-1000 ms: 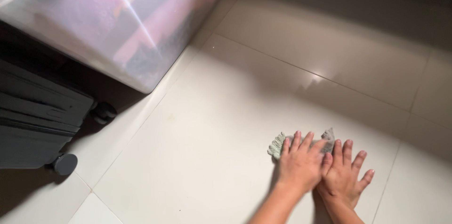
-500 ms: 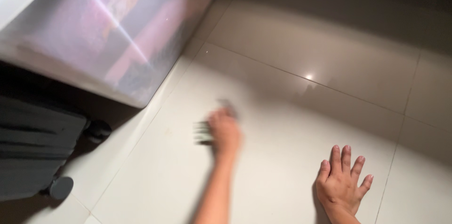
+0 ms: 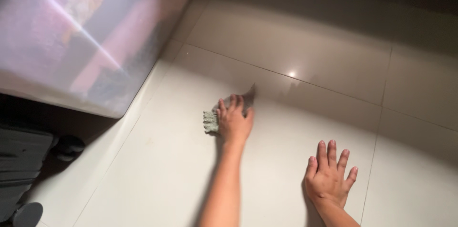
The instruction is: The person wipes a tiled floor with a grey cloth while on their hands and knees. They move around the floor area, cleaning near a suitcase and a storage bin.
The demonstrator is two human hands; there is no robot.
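My left hand (image 3: 234, 121) presses a small pale green fringed cloth (image 3: 210, 121) flat against the white tiled floor (image 3: 310, 98), arm stretched forward. The cloth's fringe sticks out to the left of my fingers; the rest is hidden under my palm. My right hand (image 3: 330, 174) lies flat on the floor with fingers spread, at the lower right, holding nothing.
A large translucent plastic storage box (image 3: 81, 36) with coloured contents stands at the upper left. A dark wheeled suitcase (image 3: 21, 170) sits at the lower left. Grout lines cross the tiles, and the far floor lies in shadow.
My left hand has slid the cloth away from my right hand, leftward and forward over the floor. The right hand has stayed flat in place.
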